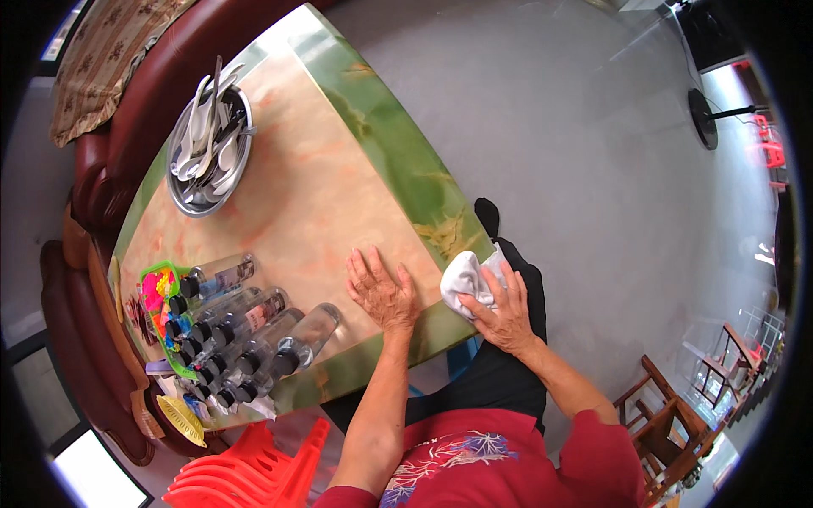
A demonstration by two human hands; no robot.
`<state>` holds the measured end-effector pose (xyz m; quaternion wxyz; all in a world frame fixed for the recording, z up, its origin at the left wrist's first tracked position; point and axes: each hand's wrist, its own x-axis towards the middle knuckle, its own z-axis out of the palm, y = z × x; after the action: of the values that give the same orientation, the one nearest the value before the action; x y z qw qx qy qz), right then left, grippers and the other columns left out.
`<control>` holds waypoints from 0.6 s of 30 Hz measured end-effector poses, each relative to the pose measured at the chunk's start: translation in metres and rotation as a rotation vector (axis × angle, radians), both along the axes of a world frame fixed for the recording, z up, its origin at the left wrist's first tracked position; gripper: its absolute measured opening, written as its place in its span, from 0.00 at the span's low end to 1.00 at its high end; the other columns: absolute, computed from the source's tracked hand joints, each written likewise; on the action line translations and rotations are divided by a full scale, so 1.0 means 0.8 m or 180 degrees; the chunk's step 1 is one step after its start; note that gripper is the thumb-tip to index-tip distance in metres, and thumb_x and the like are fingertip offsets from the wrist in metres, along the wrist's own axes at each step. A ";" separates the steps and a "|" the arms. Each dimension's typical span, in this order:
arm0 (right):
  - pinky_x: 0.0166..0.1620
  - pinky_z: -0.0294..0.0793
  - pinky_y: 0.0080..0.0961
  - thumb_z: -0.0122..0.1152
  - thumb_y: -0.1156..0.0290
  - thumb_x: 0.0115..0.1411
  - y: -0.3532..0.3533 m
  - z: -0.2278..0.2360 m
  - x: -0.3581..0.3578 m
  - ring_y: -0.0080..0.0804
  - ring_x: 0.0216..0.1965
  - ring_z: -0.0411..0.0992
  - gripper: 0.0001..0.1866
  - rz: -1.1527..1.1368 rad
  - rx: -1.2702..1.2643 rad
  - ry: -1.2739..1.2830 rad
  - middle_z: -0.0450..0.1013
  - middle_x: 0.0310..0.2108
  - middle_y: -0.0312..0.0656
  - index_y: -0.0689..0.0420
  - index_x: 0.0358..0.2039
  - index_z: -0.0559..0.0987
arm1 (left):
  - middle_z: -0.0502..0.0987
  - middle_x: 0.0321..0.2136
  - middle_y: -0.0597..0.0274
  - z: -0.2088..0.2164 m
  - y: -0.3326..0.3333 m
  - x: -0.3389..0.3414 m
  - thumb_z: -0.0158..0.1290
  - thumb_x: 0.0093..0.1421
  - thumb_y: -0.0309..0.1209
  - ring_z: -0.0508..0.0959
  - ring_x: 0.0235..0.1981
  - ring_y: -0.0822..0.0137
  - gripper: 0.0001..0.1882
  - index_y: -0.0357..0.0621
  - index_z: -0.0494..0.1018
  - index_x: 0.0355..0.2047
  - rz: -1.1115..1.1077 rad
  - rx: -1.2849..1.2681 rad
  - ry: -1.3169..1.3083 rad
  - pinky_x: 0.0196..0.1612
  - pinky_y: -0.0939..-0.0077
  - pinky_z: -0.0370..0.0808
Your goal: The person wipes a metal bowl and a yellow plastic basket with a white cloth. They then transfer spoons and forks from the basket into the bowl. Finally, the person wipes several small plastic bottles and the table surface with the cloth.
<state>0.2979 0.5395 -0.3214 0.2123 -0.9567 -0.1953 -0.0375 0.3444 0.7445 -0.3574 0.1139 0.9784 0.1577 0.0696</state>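
My left hand (383,294) lies flat on the pinkish marbled top of a table (313,178), its fingers spread and nothing under them that I can see. At the table's green right edge, my right hand (501,315) is closed over a crumpled white cloth (466,284), pressing it near the corner. Nearest to my left hand on the left lie several clear plastic bottles (315,328) with black caps, in rows on their sides. Farther off stands a metal bowl (246,161) filled with white spoons (199,123) and other utensils.
A green basket (146,278) of colourful items sits beyond the bottles, with a yellow strainer-like dish (180,421) at the table's near left edge. Stacked red plastic stools (254,470) stand close to my left arm. A dark red sofa (135,169) runs along the left; wooden chairs (669,427) stand right.
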 end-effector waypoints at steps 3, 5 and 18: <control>0.56 0.61 0.48 0.67 0.70 0.42 0.022 -0.011 0.055 0.58 0.61 0.53 0.39 -0.0209 0.0172 0.0067 0.54 0.61 0.55 0.30 0.57 0.67 | 0.53 0.64 0.54 0.004 0.000 0.001 0.50 0.56 0.39 0.51 0.65 0.54 0.32 0.48 0.57 0.61 -0.0018 -0.0052 -0.0009 0.63 0.51 0.46; 0.51 0.69 0.46 0.65 0.69 0.45 0.041 -0.018 0.119 0.61 0.54 0.61 0.37 -0.0297 0.0613 0.0186 0.55 0.57 0.60 0.33 0.58 0.65 | 0.52 0.64 0.53 0.005 0.000 0.000 0.49 0.56 0.39 0.51 0.65 0.54 0.32 0.47 0.57 0.61 -0.0026 -0.0086 -0.0006 0.63 0.51 0.45; 0.54 0.59 0.59 0.56 0.60 0.55 0.227 -0.062 0.377 0.47 0.57 0.60 0.31 -0.0571 -0.0310 -0.1050 0.61 0.55 0.52 0.32 0.61 0.61 | 0.51 0.64 0.50 0.007 0.002 0.000 0.50 0.54 0.40 0.50 0.65 0.51 0.35 0.46 0.55 0.62 -0.0059 -0.0173 0.0137 0.63 0.49 0.45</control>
<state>0.5998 0.7214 -0.3707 0.1266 -0.9604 -0.1430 -0.2031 0.3448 0.7458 -0.3519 0.1377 0.9777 0.1529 0.0431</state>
